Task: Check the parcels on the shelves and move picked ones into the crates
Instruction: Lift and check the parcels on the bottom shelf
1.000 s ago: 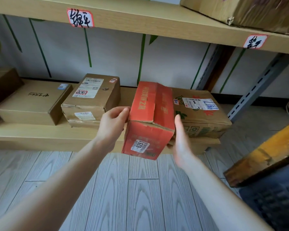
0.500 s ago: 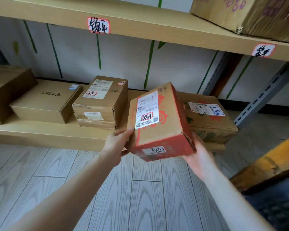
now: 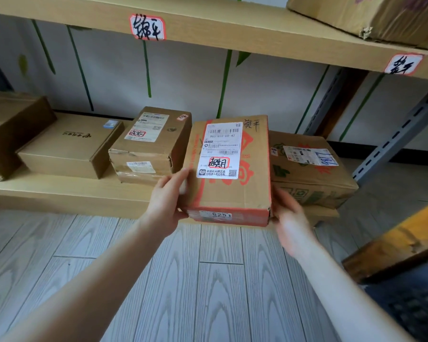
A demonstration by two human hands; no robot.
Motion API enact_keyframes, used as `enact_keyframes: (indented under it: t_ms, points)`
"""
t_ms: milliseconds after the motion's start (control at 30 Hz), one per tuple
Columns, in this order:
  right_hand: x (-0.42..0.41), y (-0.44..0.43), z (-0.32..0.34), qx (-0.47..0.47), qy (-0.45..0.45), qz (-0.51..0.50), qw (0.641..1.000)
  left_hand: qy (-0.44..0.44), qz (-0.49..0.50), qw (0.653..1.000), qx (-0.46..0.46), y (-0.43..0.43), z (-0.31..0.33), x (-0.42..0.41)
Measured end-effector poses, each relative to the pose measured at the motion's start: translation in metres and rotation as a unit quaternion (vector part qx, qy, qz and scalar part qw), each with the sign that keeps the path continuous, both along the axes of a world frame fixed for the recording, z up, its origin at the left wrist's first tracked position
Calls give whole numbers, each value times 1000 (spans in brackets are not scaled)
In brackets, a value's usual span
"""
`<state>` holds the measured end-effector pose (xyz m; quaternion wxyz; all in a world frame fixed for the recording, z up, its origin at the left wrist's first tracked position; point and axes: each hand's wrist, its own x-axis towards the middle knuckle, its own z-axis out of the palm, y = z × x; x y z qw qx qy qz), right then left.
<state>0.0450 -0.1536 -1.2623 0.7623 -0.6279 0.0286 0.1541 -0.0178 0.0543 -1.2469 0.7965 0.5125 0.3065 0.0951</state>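
I hold a brown and red parcel in front of the low shelf, its white shipping label facing me and a small tag reading 6251 on its near edge. My left hand grips its left side, thumb on top. My right hand holds the right bottom corner, slightly blurred. Behind the held parcel, on the shelf, sit a taped brown box on the left and a printed carton marked 9817 on the right.
A flat brown box and a darker carton lie further left on the shelf. The upper shelf board carries handwritten tags and a large carton. A yellow wooden beam and a dark crate are at lower right.
The parcel has turned from its red side facing me to its labelled top facing me, and now sits level between both hands. The view has shifted slightly closer to the shelf.
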Motion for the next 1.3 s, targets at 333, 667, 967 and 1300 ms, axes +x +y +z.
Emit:
enact_keyframes:
  t_ms: [333,667,967,1300]
  points:
    - [-11,15,51,-52,-22,43,997,81,-8,995,54,0,26,3]
    - [-118,-98,179,-99,160,-133,973,233,-172,954,72,-121,162,-50]
    - [-259,-261,306,-44,236,-361,901,272,-429,848,151,-308,272,-106]
    - [-388,-481,286,-84,289,-584,754,54,-662,660,351,-582,270,-185]
